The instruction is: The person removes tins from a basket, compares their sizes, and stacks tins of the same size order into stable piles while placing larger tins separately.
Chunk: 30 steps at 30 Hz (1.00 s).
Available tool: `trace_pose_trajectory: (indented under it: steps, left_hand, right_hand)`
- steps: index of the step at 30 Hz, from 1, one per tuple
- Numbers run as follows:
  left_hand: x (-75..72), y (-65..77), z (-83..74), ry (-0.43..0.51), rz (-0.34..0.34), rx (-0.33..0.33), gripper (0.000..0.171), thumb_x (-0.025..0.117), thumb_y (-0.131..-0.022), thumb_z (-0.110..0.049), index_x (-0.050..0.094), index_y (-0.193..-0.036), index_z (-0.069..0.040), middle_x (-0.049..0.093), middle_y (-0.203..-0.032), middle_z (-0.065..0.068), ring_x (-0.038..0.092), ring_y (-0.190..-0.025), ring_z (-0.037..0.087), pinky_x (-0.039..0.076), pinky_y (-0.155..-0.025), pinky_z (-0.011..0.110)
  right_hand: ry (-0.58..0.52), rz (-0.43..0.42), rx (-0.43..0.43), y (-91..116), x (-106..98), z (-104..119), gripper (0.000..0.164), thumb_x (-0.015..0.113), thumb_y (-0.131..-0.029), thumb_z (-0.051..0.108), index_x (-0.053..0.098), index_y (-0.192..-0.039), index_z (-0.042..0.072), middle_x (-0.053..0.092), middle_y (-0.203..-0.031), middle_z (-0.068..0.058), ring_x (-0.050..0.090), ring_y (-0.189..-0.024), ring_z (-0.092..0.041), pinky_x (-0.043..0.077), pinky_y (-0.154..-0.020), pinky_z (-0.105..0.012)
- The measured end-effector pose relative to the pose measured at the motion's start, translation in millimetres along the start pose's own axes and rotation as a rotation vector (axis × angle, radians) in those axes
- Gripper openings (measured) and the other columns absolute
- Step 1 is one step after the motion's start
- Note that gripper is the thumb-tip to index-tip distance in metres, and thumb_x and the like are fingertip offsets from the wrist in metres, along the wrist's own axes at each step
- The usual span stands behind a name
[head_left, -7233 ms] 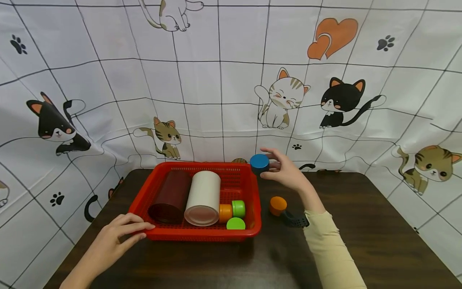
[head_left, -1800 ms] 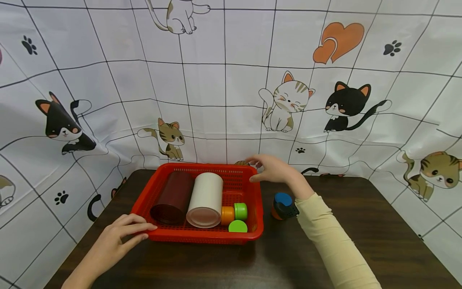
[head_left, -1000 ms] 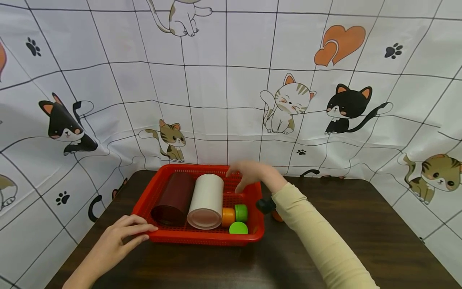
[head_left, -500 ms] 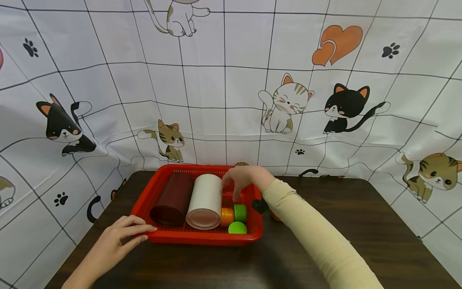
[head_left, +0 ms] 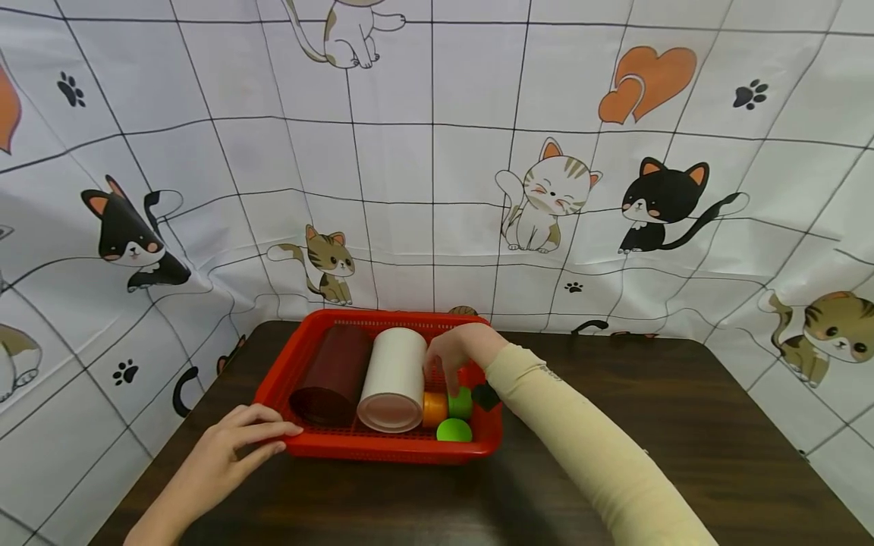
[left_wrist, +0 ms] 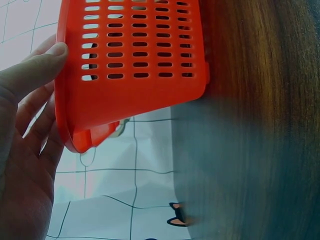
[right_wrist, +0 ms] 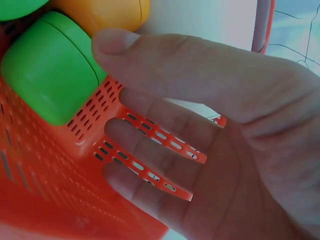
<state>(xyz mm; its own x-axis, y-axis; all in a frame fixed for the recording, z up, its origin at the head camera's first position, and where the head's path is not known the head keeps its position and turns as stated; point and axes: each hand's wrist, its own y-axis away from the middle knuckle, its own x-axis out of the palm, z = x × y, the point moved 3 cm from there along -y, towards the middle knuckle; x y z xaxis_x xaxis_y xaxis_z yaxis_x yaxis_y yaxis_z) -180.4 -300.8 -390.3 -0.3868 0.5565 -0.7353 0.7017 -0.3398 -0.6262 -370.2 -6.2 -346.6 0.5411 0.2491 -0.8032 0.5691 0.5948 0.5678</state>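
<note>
My left hand (head_left: 221, 459) pinches the near left corner rim of a red plastic basket (head_left: 389, 453), thumb outside and fingers behind the rim in the left wrist view. Inside the basket my right hand (head_left: 459, 355) reaches down with spread, slightly bent fingers. Its thumb tip is right by a small green jar (right_wrist: 52, 70) lying on its side and an orange jar (right_wrist: 107, 15). Nothing shows between thumb and fingers. A second green jar (head_left: 454, 431) lies nearer the front rim.
A white cylindrical can (head_left: 396, 371) and a dark brown can (head_left: 336, 371) lie side by side in the basket's left part. The dark wooden table (head_left: 642, 394) meets a cat-patterned sheet (head_left: 464, 220) at the back. The right sleeve (head_left: 580, 432) covers the table spot beside the basket.
The right hand held a blue-topped jar, then left it with the orange one right of the basket. It has since moved left and down into the basket. The left hand stays on the rim.
</note>
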Motion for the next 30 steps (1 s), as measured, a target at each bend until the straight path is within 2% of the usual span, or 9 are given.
trace_pose_trajectory:
  steps: [3, 7, 10, 14, 18, 25, 27, 30]
  left_hand:
    - [0.1, -0.5, -0.1, -0.005, 0.003, -0.011, 0.050, 0.085, -0.067, 0.000, 0.075, -0.104, -0.033, 0.063, -0.101, -0.017, 0.051, -0.094, -0.003, 0.040, -0.079, 0.005]
    - [-0.1, 0.1, -0.3, -0.007, 0.000, -0.011, 0.050, 0.085, -0.066, 0.000, 0.075, -0.103, -0.033, 0.064, -0.100, -0.016, 0.051, -0.094, -0.004, 0.040, -0.079, 0.005]
    - [-0.3, 0.3, 0.1, 0.001, -0.009, -0.004, 0.051, 0.085, -0.066, 0.001, 0.076, -0.103, -0.032, 0.064, -0.100, -0.016, 0.050, -0.094, -0.004, 0.040, -0.079, 0.006]
    - [-0.2, 0.2, 1.3, 0.012, -0.012, -0.007, 0.051, 0.085, -0.066, 0.001, 0.076, -0.103, -0.032, 0.064, -0.100, -0.016, 0.051, -0.094, -0.004, 0.040, -0.079, 0.006]
    - [0.2, 0.0, 2.2, 0.008, -0.003, -0.014, 0.050, 0.085, -0.068, 0.000, 0.075, -0.104, -0.033, 0.063, -0.101, -0.016, 0.051, -0.095, -0.004, 0.040, -0.080, 0.005]
    - [0.4, -0.1, 1.4, 0.008, 0.005, -0.013, 0.050, 0.084, -0.068, 0.000, 0.075, -0.104, -0.033, 0.063, -0.101, -0.016, 0.051, -0.094, -0.004, 0.040, -0.079, 0.006]
    - [0.2, -0.3, 0.8, 0.006, 0.007, -0.016, 0.050, 0.084, -0.068, 0.000, 0.075, -0.104, -0.033, 0.063, -0.101, -0.016, 0.051, -0.094, -0.004, 0.040, -0.079, 0.006]
    - [-0.2, -0.6, -0.1, 0.004, 0.010, -0.020, 0.050, 0.084, -0.068, 0.000, 0.075, -0.104, -0.033, 0.063, -0.101, -0.016, 0.050, -0.094, -0.004, 0.040, -0.078, 0.006]
  right_hand:
    - [0.032, 0.018, 0.019, -2.3, 1.9, -0.3, 0.050, 0.085, -0.077, 0.016, 0.067, -0.123, 0.023, 0.060, -0.123, 0.001, 0.053, -0.109, -0.017, 0.052, -0.097, -0.038]
    - [0.092, 0.059, 0.028, -7.4, 6.0, -1.7, 0.053, 0.085, -0.076, 0.018, 0.066, -0.125, 0.025, 0.057, -0.124, 0.004, 0.050, -0.111, -0.016, 0.052, -0.096, -0.036]
    - [0.090, 0.075, 0.032, -10.3, 6.6, -2.4, 0.054, 0.086, -0.076, 0.017, 0.066, -0.125, 0.025, 0.059, -0.121, 0.004, 0.053, -0.107, -0.015, 0.053, -0.093, -0.035]
    - [0.025, 0.093, 0.050, -12.4, 6.4, -3.0, 0.052, 0.085, -0.076, 0.014, 0.066, -0.123, 0.024, 0.062, -0.116, 0.005, 0.058, -0.102, -0.015, 0.055, -0.092, -0.037]
    - [-0.004, 0.131, 0.079, -14.6, 9.5, -5.3, 0.056, 0.084, -0.077, 0.012, 0.063, -0.129, 0.023, 0.060, -0.120, 0.004, 0.057, -0.106, -0.016, 0.054, -0.095, -0.039]
    - [0.050, 0.176, 0.093, -19.5, 15.1, -6.3, 0.063, 0.085, -0.077, 0.013, 0.060, -0.134, 0.021, 0.061, -0.128, 0.003, 0.055, -0.113, -0.015, 0.051, -0.101, -0.037]
    - [0.080, 0.188, 0.091, -21.2, 16.1, -5.3, 0.058, 0.085, -0.077, 0.015, 0.063, -0.130, 0.020, 0.062, -0.124, 0.004, 0.055, -0.111, -0.015, 0.051, -0.100, -0.036]
    - [0.095, 0.216, 0.094, -23.1, 17.6, -3.3, 0.040, 0.085, -0.077, 0.016, 0.069, -0.114, 0.019, 0.064, -0.106, 0.005, 0.054, -0.102, -0.014, 0.053, -0.093, -0.033]
